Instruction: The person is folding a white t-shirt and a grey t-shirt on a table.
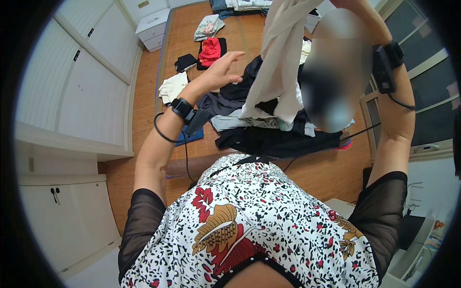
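Observation:
A long pale beige garment hangs in folds over the middle of the clothes pile, its lower end near the dark clothes. At the top edge, my raised right hand grips its upper part; most of those fingers are cut off by the picture. My left hand is held out left of the garment, fingers stretched and thumb apart, with nothing in it. Below are a dark grey garment, a light grey garment and black clothing. A blurred patch hides what lies right of the beige cloth.
On the brown mat-topped bed lie a red folded garment, a black folded item, a cream garment and a patterned one. White wardrobes line the left; a white drawer cabinet stands far left. Windows are right.

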`<action>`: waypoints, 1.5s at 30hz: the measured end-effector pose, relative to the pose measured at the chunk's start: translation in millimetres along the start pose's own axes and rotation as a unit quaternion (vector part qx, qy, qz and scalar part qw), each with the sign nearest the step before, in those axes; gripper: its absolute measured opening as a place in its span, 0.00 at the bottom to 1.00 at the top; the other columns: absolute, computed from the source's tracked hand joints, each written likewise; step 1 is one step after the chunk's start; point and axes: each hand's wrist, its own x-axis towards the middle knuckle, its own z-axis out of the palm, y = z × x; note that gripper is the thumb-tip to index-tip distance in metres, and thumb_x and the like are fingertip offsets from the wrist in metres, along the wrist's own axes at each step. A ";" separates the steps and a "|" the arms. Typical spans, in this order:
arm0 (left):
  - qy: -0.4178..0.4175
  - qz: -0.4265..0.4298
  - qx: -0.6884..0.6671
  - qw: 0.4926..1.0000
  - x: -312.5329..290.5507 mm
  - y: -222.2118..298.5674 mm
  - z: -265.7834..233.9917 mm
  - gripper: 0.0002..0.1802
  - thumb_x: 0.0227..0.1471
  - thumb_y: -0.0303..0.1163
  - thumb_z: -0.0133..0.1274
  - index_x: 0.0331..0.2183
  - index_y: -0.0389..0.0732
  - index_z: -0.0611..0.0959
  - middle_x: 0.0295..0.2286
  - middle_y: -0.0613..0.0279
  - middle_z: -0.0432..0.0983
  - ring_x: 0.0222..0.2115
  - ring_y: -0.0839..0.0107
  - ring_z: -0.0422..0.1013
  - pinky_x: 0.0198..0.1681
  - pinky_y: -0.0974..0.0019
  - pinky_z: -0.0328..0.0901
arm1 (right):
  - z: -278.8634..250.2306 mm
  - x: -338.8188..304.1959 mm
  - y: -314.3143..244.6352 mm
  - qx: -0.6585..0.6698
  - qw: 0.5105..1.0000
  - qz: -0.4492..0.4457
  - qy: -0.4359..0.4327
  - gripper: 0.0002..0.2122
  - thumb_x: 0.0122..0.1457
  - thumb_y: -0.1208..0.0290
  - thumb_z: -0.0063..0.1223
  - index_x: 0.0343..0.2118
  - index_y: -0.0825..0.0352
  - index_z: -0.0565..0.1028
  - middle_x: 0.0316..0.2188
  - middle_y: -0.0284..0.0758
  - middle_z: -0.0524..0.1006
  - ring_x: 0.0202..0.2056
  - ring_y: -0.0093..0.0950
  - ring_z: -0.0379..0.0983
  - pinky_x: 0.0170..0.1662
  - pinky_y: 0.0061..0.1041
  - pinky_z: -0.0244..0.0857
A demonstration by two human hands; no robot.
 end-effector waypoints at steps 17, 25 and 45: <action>-0.027 0.197 -0.274 0.941 7.0 100.8 -16.5 0.22 0.42 0.26 0.60 0.43 0.37 0.76 0.42 0.66 0.68 0.45 0.79 0.62 0.50 0.69 0.58 | -30.1 -6.1 -30.8 0.437 0.756 0.448 0.191 0.09 0.56 0.73 0.48 0.27 0.73 0.76 0.20 0.31 0.74 0.20 0.20 0.70 0.22 0.19 0.65; 0.026 0.140 -0.181 0.973 -18.6 78.1 -18.0 0.33 0.38 0.32 0.67 0.46 0.36 0.71 0.35 0.70 0.69 0.39 0.77 0.64 0.43 0.70 0.62 | -39.2 16.2 -33.0 0.442 0.774 0.393 0.224 0.07 0.56 0.74 0.49 0.27 0.72 0.76 0.21 0.32 0.75 0.21 0.20 0.71 0.23 0.20 0.66; 0.088 0.098 0.563 0.816 -101.3 50.3 -168.9 0.09 0.40 0.18 0.49 0.29 0.38 0.72 0.26 0.53 0.69 0.27 0.54 0.68 0.30 0.56 0.65 | -38.9 -108.0 79.4 -0.022 0.770 0.573 0.279 0.10 0.44 0.80 0.57 0.22 0.80 0.67 0.14 0.38 0.67 0.13 0.25 0.60 0.12 0.25 0.55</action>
